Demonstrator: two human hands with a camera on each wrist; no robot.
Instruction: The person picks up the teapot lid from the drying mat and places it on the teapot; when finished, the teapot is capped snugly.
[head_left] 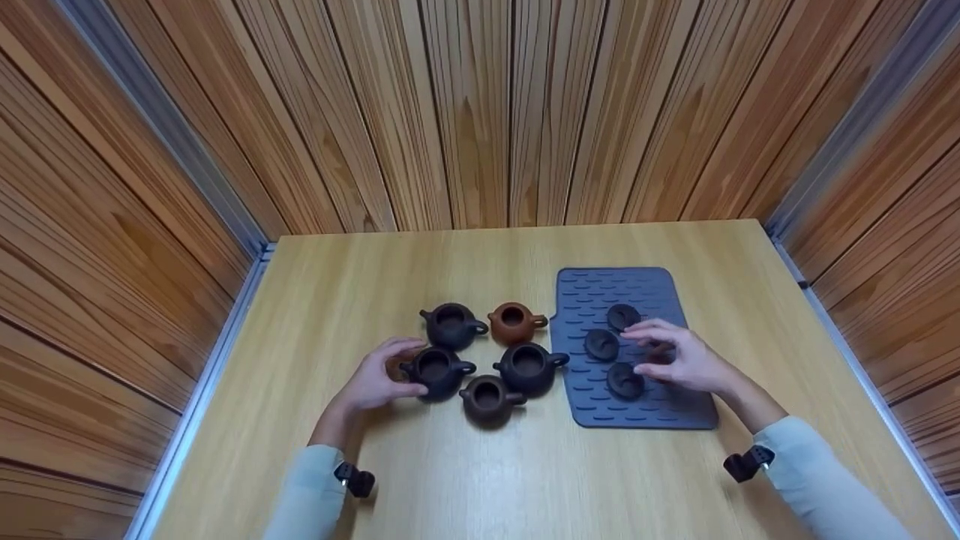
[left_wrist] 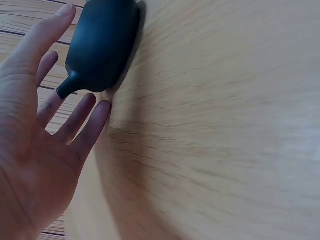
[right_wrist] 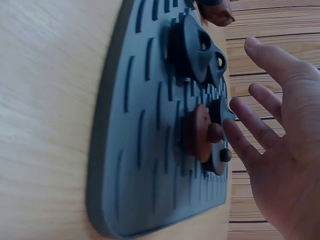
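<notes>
My left hand (head_left: pixel 377 377) reaches around the spout side of a lidless dark teapot (head_left: pixel 441 373), thumb and fingers spread to either side. In the left wrist view, the teapot (left_wrist: pixel 102 45) stands on the table with its spout between the parted fingers; whether a fingertip touches it I cannot tell. My right hand (head_left: pixel 684 356) hovers above the grey mat (right_wrist: pixel 132 170), fingers apart, holding nothing. Below it lies a reddish-brown lid (right_wrist: pixel 201 132) with a round knob. Dark lids (head_left: pixel 601 345) lie nearby, some with loop knobs (right_wrist: pixel 192 50); the hand partly hides the group from above.
More lidless teapots stand close together: a dark one (head_left: pixel 451 325) behind, a reddish-brown one (head_left: pixel 513 323), a dark one (head_left: pixel 528 369) beside the mat's left edge, and a brown one (head_left: pixel 487 400) in front. Wooden panels (head_left: pixel 480 112) wall in the table (head_left: pixel 480 480).
</notes>
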